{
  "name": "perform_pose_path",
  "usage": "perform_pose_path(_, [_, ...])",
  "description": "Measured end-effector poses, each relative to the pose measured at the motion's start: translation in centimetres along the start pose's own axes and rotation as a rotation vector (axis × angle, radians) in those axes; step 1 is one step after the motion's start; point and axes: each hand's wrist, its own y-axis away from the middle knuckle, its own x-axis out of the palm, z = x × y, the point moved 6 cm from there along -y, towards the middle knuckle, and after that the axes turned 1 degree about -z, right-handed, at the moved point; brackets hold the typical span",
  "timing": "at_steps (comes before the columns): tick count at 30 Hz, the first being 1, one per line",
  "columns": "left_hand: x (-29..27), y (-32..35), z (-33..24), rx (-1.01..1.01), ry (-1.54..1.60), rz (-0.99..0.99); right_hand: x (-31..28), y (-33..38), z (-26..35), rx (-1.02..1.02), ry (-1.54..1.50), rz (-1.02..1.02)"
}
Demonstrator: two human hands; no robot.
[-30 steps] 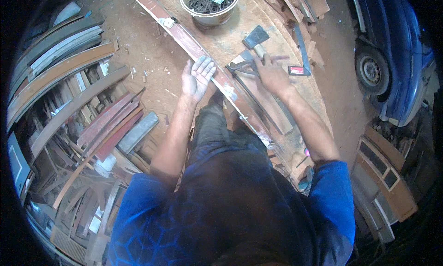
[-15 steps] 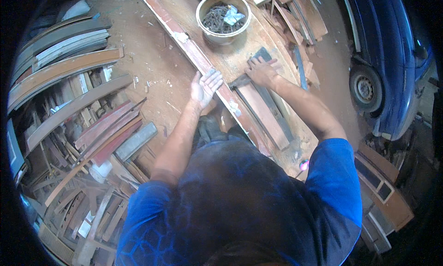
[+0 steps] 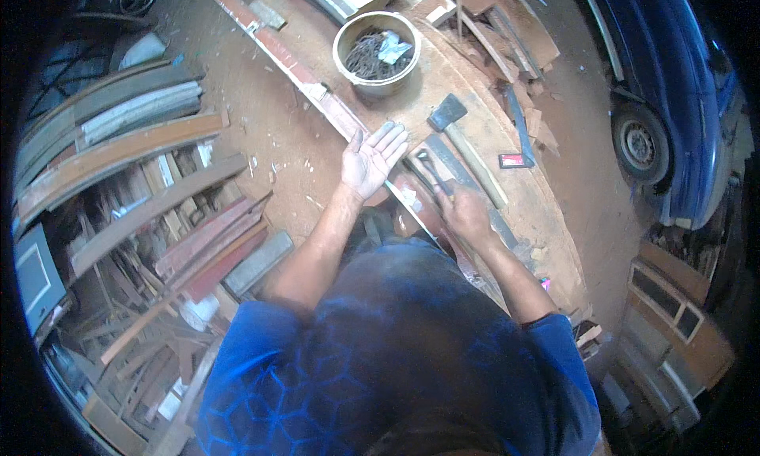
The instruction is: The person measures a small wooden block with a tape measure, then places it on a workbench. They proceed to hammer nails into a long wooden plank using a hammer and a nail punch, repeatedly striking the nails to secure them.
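Note:
My left hand [image 3: 370,165] is held palm up beside the long reddish-white wooden strip [image 3: 336,115], fingers stretched and nothing in it. My right hand [image 3: 467,217] is closed around a metal hand tool [image 3: 430,168] with a forked-looking end; its exact kind is unclear. Just beyond lies a hatchet [image 3: 448,112] with a dark head and pale wooden handle. Between the hatchet handle and my right hand runs a flat dark grey bar [image 3: 453,161]. A round bucket [image 3: 380,88] full of bent dark nails and a crumpled pale wrapper stands farther up the bench.
The wooden workbench [image 3: 546,218] carries a small red-and-black object [image 3: 513,161] near its right edge. Scrap boards [image 3: 514,48] lie at the far right. Stacked planks [image 3: 119,151] fill the left side. A blue car [image 3: 681,100] stands right.
My right hand has come off the hatchet head and drawn back toward me, now gripping the metal tool. My left hand stays open. The view has shifted; the pinkish board no longer shows clearly.

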Motion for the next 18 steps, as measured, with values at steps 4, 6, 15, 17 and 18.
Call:
perform_pose_path(4, [6.2,-1.0,0.4,-0.077,0.083,0.286,-3.4,0.1,6.2,-0.053,-0.118,0.134])
perform_pose_path(6, [8.6,-1.1,0.3,-0.108,0.105,0.389,-4.4,-0.1,7.8,-0.091,-0.213,0.181])
perform_pose_path(15, [11.0,-2.5,-3.2,-0.011,0.101,0.4,-3.6,0.3,6.2,-0.135,-0.487,0.381])
perform_pose_path(17, [14.0,-3.5,-5.1,0.193,-0.104,0.191,-3.1,0.6,5.5,-0.08,-0.5,0.387])
perform_pose_path(18, [15.0,-4.2,-6.3,0.289,-0.263,0.033,-2.5,0.8,5.0,-0.038,-0.516,0.393])
